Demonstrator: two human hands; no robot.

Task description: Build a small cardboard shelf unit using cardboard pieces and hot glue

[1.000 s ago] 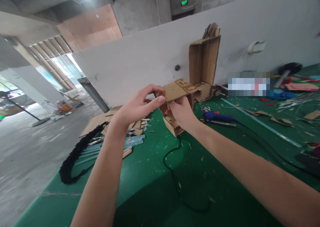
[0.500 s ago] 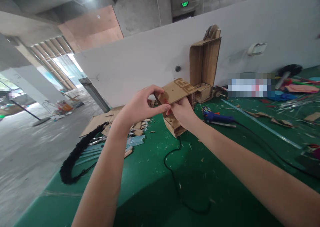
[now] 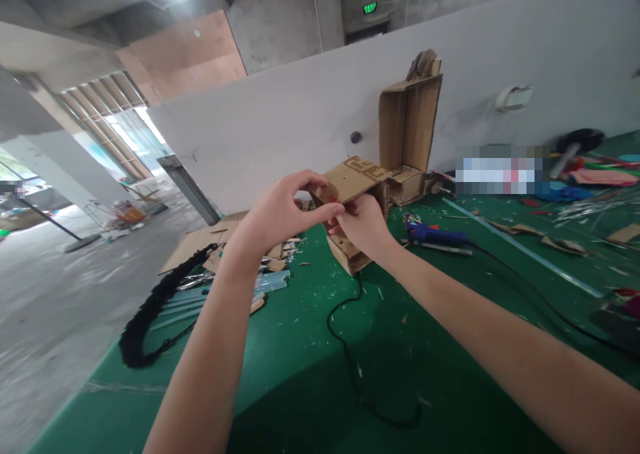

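At cardboard box [image 3: 346, 254] | left hand [image 3: 275, 211]: fingers pinching flap [image 3: 356, 181] | right hand [image 3: 367, 227]: beneath, grip unclear | flap's right corner slightly higher

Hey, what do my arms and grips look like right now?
Your left forearm and right forearm are bare, with no sleeves in view. The left grip and right grip are ungloved. No watch or bracelet shows; rings can't be ruled out, as parts are hidden.

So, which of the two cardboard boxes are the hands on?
The lower box, with the patterned top panel; the taller box stands open behind it, untouched.
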